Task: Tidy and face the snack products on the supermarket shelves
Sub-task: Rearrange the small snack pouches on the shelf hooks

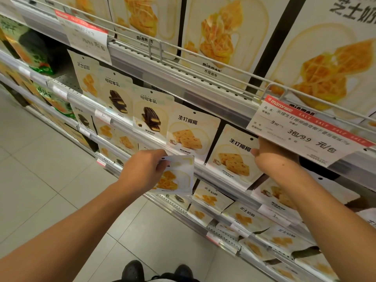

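My left hand [142, 169] pinches a white snack pouch [177, 176] by its upper left corner, fingers curled over the top edge. The pouch hangs in front of the middle shelf rail [213, 176], its long axis near vertical, printed face toward me, top tilted slightly right. Its lower edge overlaps the pouches on the shelf below.

My right hand [270, 155] reaches under the sale price tag [309, 129] into the middle shelf, just beside the top right corner of a coconut biscuit pouch [234, 157]. Its fingers are hidden behind the tag and the upper shelf edge; I cannot tell whether they grip anything.

The coconut biscuit pouch stands upright, face forward, leaning back. To its left a second coconut pouch [191, 131] and two chocolate pouches [150, 115] stand in a row, faces out, each overlapping the next. A cheese pouch [87, 76] stands at the row's far left.

Room: open floor [40, 159] lies left of and below the left hand. The gap between middle rail and upper shelf edge is narrow where the right hand enters. The wire fence [203, 55] fronts the large waffle boxes [219, 37] above.

On the lower shelf, cheese pouches [244, 218] lie flat or slumped, pointing different ways; some are cut off at the right edge. Green packs [34, 51] at far left are blurred. Small price labels are unreadable.
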`<state>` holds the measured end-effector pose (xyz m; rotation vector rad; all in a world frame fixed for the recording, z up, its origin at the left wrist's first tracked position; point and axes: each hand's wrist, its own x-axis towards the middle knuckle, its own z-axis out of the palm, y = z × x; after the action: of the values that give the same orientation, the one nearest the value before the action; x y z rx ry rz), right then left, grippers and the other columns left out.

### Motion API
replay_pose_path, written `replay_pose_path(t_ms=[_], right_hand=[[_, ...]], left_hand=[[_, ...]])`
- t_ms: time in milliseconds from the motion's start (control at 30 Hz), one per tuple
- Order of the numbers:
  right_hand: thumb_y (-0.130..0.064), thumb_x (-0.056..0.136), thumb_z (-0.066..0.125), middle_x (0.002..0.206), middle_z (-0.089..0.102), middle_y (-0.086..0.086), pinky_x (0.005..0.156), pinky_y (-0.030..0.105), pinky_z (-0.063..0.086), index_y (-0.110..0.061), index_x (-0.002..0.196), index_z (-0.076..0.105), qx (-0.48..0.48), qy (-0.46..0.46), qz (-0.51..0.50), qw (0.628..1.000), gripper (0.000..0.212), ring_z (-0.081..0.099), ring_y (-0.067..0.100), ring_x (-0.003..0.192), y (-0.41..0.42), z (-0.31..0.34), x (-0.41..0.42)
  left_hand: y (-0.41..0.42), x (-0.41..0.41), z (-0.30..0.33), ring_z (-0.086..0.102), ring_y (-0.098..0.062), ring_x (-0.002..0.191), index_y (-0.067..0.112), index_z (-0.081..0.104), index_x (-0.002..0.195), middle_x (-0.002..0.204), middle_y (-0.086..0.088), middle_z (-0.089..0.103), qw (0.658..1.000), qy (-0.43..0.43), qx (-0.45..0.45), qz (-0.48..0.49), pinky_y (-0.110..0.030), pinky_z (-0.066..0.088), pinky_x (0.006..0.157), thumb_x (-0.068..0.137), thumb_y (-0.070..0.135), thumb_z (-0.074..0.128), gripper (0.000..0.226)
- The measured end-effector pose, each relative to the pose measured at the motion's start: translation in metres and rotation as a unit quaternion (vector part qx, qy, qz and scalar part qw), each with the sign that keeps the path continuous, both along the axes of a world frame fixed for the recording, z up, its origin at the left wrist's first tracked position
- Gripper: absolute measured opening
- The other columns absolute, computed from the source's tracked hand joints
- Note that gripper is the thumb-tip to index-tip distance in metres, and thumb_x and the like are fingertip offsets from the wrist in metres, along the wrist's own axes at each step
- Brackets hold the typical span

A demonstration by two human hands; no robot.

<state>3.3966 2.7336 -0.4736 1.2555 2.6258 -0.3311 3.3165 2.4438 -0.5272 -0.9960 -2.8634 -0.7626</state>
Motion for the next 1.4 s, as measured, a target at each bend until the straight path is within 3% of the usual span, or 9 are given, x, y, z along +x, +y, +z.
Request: replay_pose_path(t_ms=[167, 233, 333, 400, 533, 700, 867, 1100, 1400], right_hand=[[-0.031, 0.097, 0.047, 0.083, 0.061, 0.005, 0.070, 0.036, 0.053, -0.014, 0.109, 0.050, 0.087, 0.056, 0.168, 0.980, 0.021, 0.061, 0.024, 0.076, -0.013, -0.008, 0.009], [-0.026, 0.091, 0.050, 0.102, 0.060, 0.004, 0.082, 0.044, 0.050, -0.019, 0.116, 0.046, 0.114, 0.191, 0.268, 0.937, 0.026, 0.059, 0.026, 0.097, -0.042, -0.012, 0.015], [-0.030, 0.089, 0.053, 0.142, 0.041, -0.005, 0.107, 0.040, 0.031, -0.027, 0.141, 0.036, -0.023, 0.228, 0.422, 0.877, 0.055, 0.034, 0.016, 0.130, -0.091, -0.021, 0.003], [-0.039, 0.089, 0.058, 0.137, 0.047, -0.013, 0.095, 0.025, 0.037, -0.033, 0.139, 0.039, -0.154, 0.196, 0.418, 0.873, 0.054, 0.042, 0.005, 0.121, -0.120, -0.027, -0.015], [-0.032, 0.084, 0.068, 0.075, 0.060, -0.012, 0.051, 0.014, 0.036, -0.033, 0.086, 0.056, -0.265, 0.240, 0.353, 0.865, 0.012, 0.052, -0.003, 0.064, -0.166, -0.041, -0.050], [-0.021, 0.084, 0.070, 0.066, 0.062, -0.015, 0.049, 0.007, 0.038, -0.033, 0.075, 0.057, -0.329, 0.264, 0.307, 0.853, 0.020, 0.055, -0.009, 0.060, -0.224, -0.051, -0.097], [-0.019, 0.086, 0.068, 0.071, 0.064, -0.019, 0.051, 0.008, 0.039, -0.029, 0.078, 0.056, -0.350, 0.278, 0.290, 0.846, 0.017, 0.057, -0.007, 0.064, -0.299, -0.058, -0.152], [-0.014, 0.087, 0.068, 0.079, 0.070, -0.012, 0.054, 0.013, 0.048, -0.030, 0.079, 0.062, -0.396, 0.294, 0.243, 0.835, 0.018, 0.066, 0.001, 0.070, -0.391, -0.053, -0.219], [-0.017, 0.087, 0.067, 0.080, 0.066, -0.020, 0.055, 0.011, 0.043, -0.038, 0.084, 0.059, -0.354, 0.348, 0.230, 0.837, 0.022, 0.062, -0.001, 0.069, -0.420, -0.053, -0.330]], left_hand=[[0.001, -0.004, 0.004, 0.068, -0.025, 0.065, 0.005, 0.062, 0.087, 0.079, -0.011, 0.069, 0.998, -0.054, 0.004, 0.017, -0.045, 0.056, 0.061, 0.096, 0.019, 0.058, 0.017], [-0.001, -0.004, 0.007, 0.069, -0.024, 0.067, 0.005, 0.064, 0.090, 0.082, -0.011, 0.070, 0.997, -0.079, -0.006, 0.018, -0.044, 0.057, 0.064, 0.096, 0.020, 0.057, 0.017], [-0.012, -0.003, 0.014, 0.069, -0.019, 0.065, 0.007, 0.066, 0.096, 0.084, -0.009, 0.071, 0.995, -0.100, -0.008, 0.019, -0.043, 0.058, 0.064, 0.096, 0.021, 0.058, 0.015], [-0.027, -0.003, 0.021, 0.069, -0.014, 0.061, 0.011, 0.067, 0.100, 0.084, -0.006, 0.072, 0.994, -0.110, 0.006, 0.023, -0.042, 0.058, 0.063, 0.095, 0.021, 0.059, 0.014], [-0.073, -0.012, 0.024, 0.066, -0.010, 0.069, 0.016, 0.066, 0.098, 0.087, 0.002, 0.069, 0.994, -0.095, 0.031, 0.044, -0.039, 0.058, 0.066, 0.093, 0.022, 0.062, 0.009], [-0.163, -0.037, 0.002, 0.055, 0.000, 0.072, 0.031, 0.050, 0.123, 0.108, 0.018, 0.048, 0.957, -0.053, 0.190, 0.211, -0.011, 0.043, 0.059, 0.083, 0.032, 0.070, 0.045], [-0.252, -0.075, -0.047, 0.058, -0.003, 0.089, 0.036, 0.045, 0.122, 0.108, 0.019, 0.054, 0.881, -0.284, 0.261, 0.274, -0.018, 0.049, 0.068, 0.080, 0.039, 0.075, 0.051], [-0.323, -0.144, -0.075, 0.061, 0.003, 0.090, 0.040, 0.061, 0.089, 0.093, 0.018, 0.067, 0.880, -0.284, 0.270, 0.269, -0.015, 0.045, 0.069, 0.074, 0.039, 0.080, 0.024], [-0.347, -0.270, -0.082, 0.059, 0.009, 0.083, 0.041, 0.069, 0.097, 0.083, 0.026, 0.067, 0.902, -0.271, 0.237, 0.238, -0.007, 0.038, 0.062, 0.070, 0.037, 0.083, 0.031]])
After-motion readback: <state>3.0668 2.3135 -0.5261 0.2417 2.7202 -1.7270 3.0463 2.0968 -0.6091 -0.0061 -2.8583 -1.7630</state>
